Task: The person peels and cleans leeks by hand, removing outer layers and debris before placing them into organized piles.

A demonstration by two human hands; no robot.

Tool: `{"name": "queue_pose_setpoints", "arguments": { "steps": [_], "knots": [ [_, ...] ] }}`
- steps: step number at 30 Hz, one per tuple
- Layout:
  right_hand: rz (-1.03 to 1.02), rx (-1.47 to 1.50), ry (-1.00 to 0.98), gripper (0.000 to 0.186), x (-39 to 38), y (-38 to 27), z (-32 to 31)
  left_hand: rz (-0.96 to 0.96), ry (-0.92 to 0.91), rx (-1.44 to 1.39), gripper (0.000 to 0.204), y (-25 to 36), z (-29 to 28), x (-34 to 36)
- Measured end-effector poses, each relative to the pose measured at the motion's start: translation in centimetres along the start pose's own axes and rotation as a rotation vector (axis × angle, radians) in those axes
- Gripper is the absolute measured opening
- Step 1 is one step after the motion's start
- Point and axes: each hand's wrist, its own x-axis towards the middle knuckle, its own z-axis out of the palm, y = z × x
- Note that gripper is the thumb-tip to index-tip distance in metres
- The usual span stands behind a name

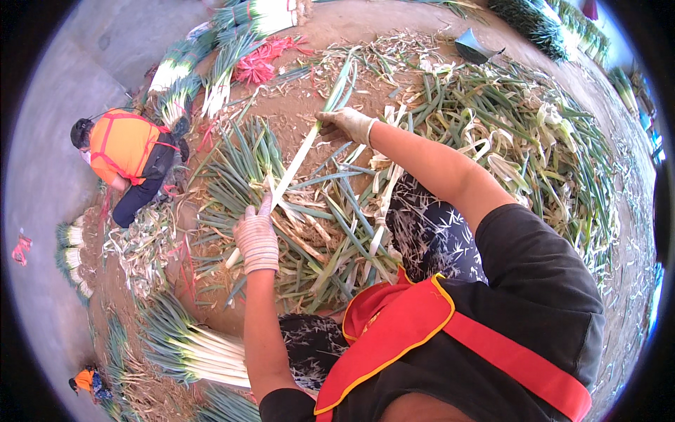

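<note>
A long green onion [299,158] stretches slantwise between my hands, white shank toward me and green leaves pointing away. My right hand [344,125], in a pale glove, grips it where the white turns to green. The near white end meets the fingers of my left hand [256,235], also gloved and closed around it; part of that end is hidden. Under and beside my hands lies a heap of untrimmed green onions [249,158]. Loose leaves and stalks [351,211] lie just in front of my knees.
Discarded leaves [520,133] pile up on the right. Cleaned green onions [211,352] lie at lower left. Red ties [260,62] sit near bundled onions [271,15] at the back. A person in an orange top [123,144] bends at the left; another person [86,382] is farther off.
</note>
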Motion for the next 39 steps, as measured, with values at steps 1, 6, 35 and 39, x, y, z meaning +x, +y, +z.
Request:
{"name": "queue_pose_setpoints", "arguments": {
  "steps": [1, 6, 35, 39],
  "knots": [
    [0.013, -0.018, 0.045, 0.043, -0.2, -0.1, 0.3, 0.025, 0.025, -0.002, 0.051, 0.0, 0.1, -0.1],
    [0.055, -0.126, 0.127, 0.031, 0.8, 0.1, 0.1, 0.021, 0.001, -0.003, 0.051, 0.5, -0.6, -0.3],
    [-0.04, -0.337, -0.028, 0.03, 4.9, 4.8, -3.5, -0.88, 0.653, -1.347, 0.042, -25.0, -1.4, -20.2],
    [-0.054, -0.461, -0.039, 0.037, 3.9, 4.5, -4.4, -1.033, 0.895, -1.451, 0.032, -34.5, 6.8, -31.6]
  ]
}}
